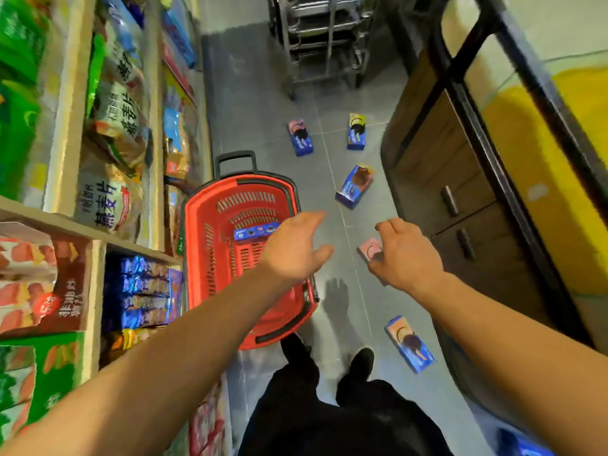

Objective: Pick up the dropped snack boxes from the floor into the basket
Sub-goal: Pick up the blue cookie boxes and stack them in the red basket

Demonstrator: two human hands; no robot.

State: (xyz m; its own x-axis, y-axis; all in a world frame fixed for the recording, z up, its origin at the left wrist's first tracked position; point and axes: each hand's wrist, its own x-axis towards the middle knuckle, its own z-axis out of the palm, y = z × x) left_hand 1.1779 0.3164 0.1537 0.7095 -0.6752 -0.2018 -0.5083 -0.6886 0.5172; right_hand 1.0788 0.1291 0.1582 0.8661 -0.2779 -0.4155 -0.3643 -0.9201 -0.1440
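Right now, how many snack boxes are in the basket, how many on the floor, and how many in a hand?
In the basket: 1
On the floor: 4
At the right hand, partly hidden: 1
Left hand: 0
Total: 6 boxes
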